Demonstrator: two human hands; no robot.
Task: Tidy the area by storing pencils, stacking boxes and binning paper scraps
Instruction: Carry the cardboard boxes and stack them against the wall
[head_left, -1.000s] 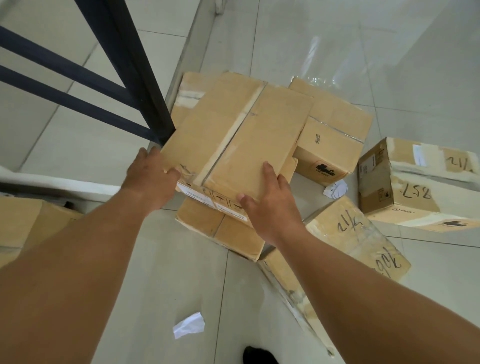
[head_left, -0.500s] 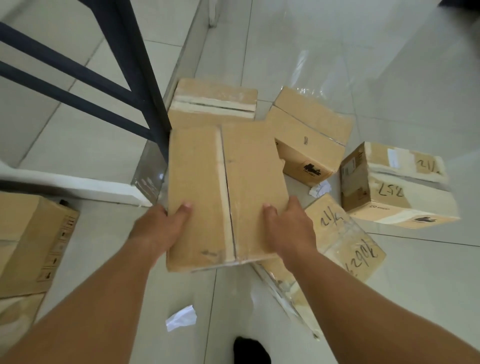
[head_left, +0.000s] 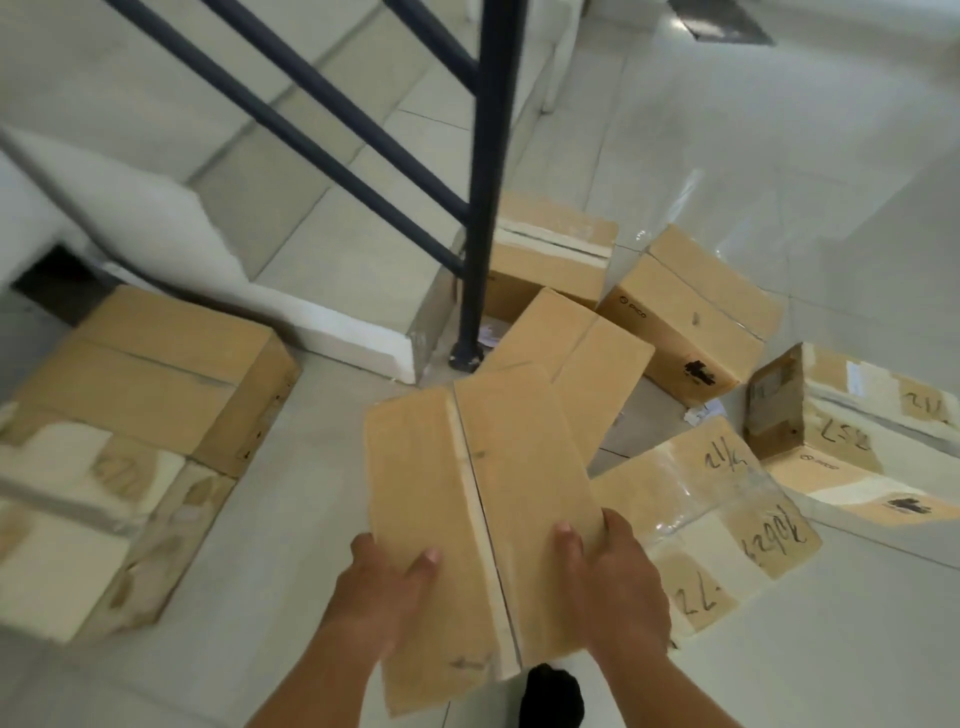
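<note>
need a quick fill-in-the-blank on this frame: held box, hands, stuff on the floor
1. The held box is gripped by ____ hands, the left hand and right hand.
2. The seam on the held box's top is sealed with ____.
3. The dark railing post stands ____ the held box in the image.
4. The box with handwritten numbers lies to the ____ of the held box.

Missing words: both; tape; above; right

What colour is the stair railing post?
Dark navy, almost black; the railing post shows in the head view.
</note>
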